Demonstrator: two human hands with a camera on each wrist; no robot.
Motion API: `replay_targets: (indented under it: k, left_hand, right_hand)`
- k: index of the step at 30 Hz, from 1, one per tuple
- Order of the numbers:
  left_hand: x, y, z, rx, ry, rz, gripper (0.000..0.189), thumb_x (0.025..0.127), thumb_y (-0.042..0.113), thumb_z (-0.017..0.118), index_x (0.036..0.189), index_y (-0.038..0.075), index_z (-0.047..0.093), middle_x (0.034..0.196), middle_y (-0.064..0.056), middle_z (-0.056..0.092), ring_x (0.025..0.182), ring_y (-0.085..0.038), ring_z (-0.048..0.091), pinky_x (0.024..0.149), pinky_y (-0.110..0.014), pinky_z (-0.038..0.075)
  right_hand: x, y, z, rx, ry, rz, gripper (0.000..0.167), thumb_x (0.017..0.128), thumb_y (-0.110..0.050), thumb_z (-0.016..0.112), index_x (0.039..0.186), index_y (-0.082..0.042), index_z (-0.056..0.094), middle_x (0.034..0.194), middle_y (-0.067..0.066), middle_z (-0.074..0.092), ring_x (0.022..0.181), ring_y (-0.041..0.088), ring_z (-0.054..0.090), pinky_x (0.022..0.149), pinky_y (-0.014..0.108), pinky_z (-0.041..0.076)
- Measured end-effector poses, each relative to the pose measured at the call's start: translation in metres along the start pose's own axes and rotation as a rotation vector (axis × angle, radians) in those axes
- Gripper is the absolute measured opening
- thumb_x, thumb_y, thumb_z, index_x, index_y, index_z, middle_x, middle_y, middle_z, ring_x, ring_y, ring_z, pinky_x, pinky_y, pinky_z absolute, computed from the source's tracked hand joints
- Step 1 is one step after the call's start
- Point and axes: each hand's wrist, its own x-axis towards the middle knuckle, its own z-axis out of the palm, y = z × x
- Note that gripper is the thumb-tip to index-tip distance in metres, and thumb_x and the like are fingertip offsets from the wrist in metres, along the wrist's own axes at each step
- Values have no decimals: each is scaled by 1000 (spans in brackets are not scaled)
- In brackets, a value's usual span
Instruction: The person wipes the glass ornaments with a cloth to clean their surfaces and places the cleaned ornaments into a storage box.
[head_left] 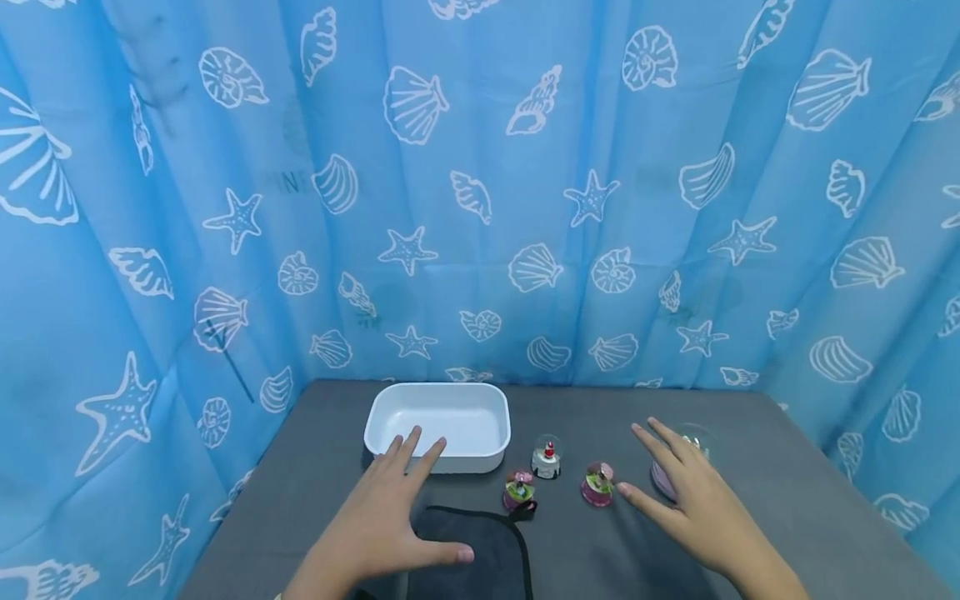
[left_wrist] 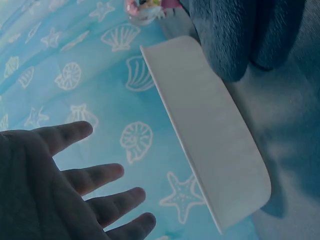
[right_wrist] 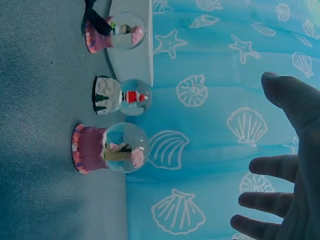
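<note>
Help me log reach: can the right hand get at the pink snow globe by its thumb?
Likely yes: the right hand is empty, with nothing visible between it and the pink snow globe.

Only faint letters (head_left: 300, 182) can be read, apparently ending in "NE", on the light-blue fabric curtain (head_left: 480, 154) with white shells and starfish, the preceding characters being too dim.

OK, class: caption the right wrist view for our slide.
Three snow globes on a grey tabletop, a white tray and shell-print curtain behind, the right fingers spread open.
</note>
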Motion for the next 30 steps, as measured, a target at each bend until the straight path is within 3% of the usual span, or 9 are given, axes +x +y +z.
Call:
replay_targets:
  k: [10, 16, 22, 26, 30]
  left_hand:
    - [2, 4, 4, -45, -22, -17, 120, 67, 95, 68, 167, 39, 31, 178, -6, 20, 161, -40, 28, 115, -74, 40]
    - [5, 9, 7, -26, -35, 32, 118, 69, 92, 71, 167, 37, 32, 176, -6, 26, 160, -41, 31, 116, -74, 39]
    - [6, 12, 12, -22, -76, 61, 118, 69, 89, 74, 166, 35, 34, 175, -9, 29, 157, -41, 36, 116, -73, 41]
    - [6, 14, 17, -33, -105, 68, 118, 69, 88, 75, 166, 34, 35, 174, -12, 30, 156, -42, 38, 115, -72, 41]
    - [8, 18, 22, -28, -170, 31, 119, 66, 92, 72, 165, 37, 36, 173, -12, 32, 154, -40, 40, 115, -73, 41]
  right_hand:
    - [4, 1, 5, 59, 44, -31, 79, 94, -46, 80, 158, -11, 49, 157, 22, 53, 142, 51, 48, 103, 78, 43]
    - [6, 2, 13, 83, 71, -76, 75, 91, -35, 85, 153, -6, 54, 146, 20, 62, 129, 43, 63, 97, 70, 53]
    - [5, 4, 22, 144, 51, -34, 71, 92, -31, 85, 151, -6, 55, 140, 17, 66, 119, 36, 69, 89, 53, 63]
    - [6, 6, 29, 190, 31, 0, 67, 93, -29, 84, 149, -5, 57, 140, 18, 67, 119, 37, 70, 89, 51, 63]
    - [6, 8, 34, 231, -6, 22, 65, 94, -28, 83, 148, -3, 57, 140, 19, 66, 120, 38, 70, 91, 50, 63]
